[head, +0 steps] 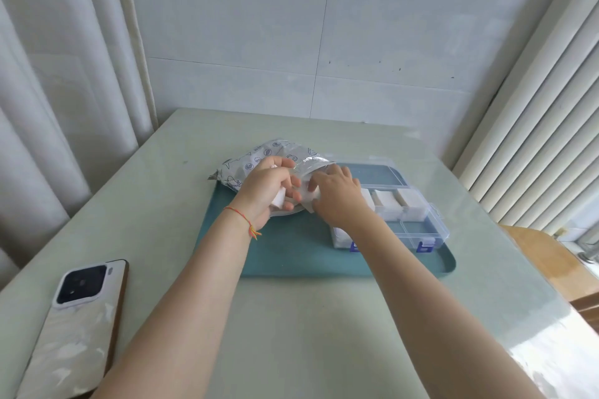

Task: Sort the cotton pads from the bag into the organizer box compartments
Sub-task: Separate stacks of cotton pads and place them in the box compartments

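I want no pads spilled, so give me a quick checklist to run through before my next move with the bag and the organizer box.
1. Bag steadied: ok, the left hand holds it at its mouth, with what look like white pads in its grip.
2. Right hand at the bag's opening: ok, its fingers reach in; whether they have pinched a pad, cannot tell.
3. Organizer box lid open: ok.
4. Free compartment: ok, the front right one looks empty; the back row holds cotton pads.
5. Box and bag on the teal tray: ok.
6. Phone out of the way: ok, it lies at the table's near left.
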Motion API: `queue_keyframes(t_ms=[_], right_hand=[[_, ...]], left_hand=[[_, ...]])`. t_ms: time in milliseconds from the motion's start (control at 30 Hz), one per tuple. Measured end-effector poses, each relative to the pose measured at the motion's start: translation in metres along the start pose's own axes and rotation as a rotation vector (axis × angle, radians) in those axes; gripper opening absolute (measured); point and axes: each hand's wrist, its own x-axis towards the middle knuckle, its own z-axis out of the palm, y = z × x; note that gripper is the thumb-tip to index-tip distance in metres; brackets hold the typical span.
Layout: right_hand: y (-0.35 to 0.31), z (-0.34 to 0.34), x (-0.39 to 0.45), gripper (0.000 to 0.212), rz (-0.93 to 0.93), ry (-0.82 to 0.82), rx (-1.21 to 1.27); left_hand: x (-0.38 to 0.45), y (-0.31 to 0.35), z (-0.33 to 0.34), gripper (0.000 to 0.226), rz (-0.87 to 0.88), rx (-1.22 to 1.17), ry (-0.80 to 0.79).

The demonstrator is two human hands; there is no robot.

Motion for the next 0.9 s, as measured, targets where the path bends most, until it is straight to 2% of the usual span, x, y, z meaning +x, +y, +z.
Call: queue_keyframes(t_ms=[100, 233, 400, 533, 600, 667, 800, 900], right_hand=[[-0.001, 0.001, 0.002, 0.041, 0.036, 0.016, 0.013], [-0.004, 0.004, 0.008, 0.046, 0.113, -0.055, 0.068], [0.005, 0.002, 0.007, 0.046, 0.245, 0.085, 0.231], [0.003, 0.005, 0.006, 0.076, 0.301, 0.051, 0.156], [-0.002, 0.007, 0.009, 0.079, 0.328, 0.057, 0.114], [-0.005, 0.008, 0.013, 0.068, 0.351, 0.093, 0.099], [-0.005, 0.005, 0.015, 0.019, 0.316, 0.157, 0.168], [0.001, -0.004, 0.010, 0.006, 0.308, 0.151, 0.356]], left_hand=[[-0.003, 0.001, 0.002, 0.035, 0.001, -0.021, 0.014], [-0.004, 0.001, 0.002, 0.025, -0.010, -0.051, -0.018], [0.000, 0.003, -0.001, 0.016, 0.025, -0.131, -0.015], [0.003, 0.001, -0.001, 0.018, 0.069, -0.120, 0.045], [0.004, 0.000, -0.001, 0.013, 0.080, -0.121, 0.074], [0.004, -0.001, -0.001, 0.011, 0.098, -0.114, 0.098], [0.004, 0.000, -0.001, 0.014, 0.115, -0.099, 0.153], [0.003, -0.003, -0.001, 0.018, 0.158, -0.021, 0.194]])
